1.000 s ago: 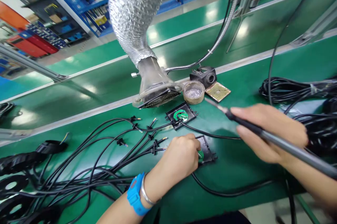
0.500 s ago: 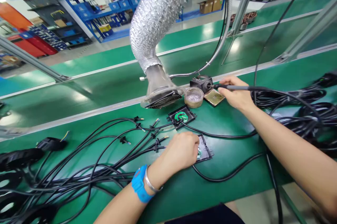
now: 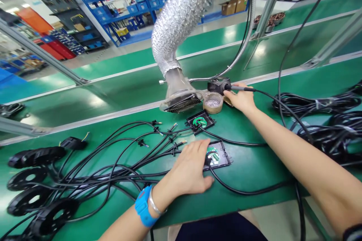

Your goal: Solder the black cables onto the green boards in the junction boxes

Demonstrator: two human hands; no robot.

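My left hand point(image 3: 190, 168) lies over the left edge of the nearer black open housing point(image 3: 225, 161), thumb spread away from the fingers. It grips nothing. Inside that housing a green circuit board point(image 3: 213, 156) shows, joined to a black cable. My right hand point(image 3: 241, 99) is closed around the grey handle of a soldering iron point(image 3: 240, 88), whose front end sits in the black iron stand point(image 3: 219, 85). Farther back, a second black housing point(image 3: 190, 122) holds a round green board point(image 3: 199, 122).
A round tub point(image 3: 212, 109) of silvery material stands beside the stand. The fume extractor nozzle point(image 3: 182, 99) hangs above the housings. Black cables with bare ends point(image 3: 118, 165) and black rings point(image 3: 26, 178) cover the left; coiled cables point(image 3: 316, 103) lie at right.
My right hand has pushed the soldering iron into the stand. My left hand has loosened, fingers and thumb spreading, and more of the nearer board shows. The whole view has shifted a little.
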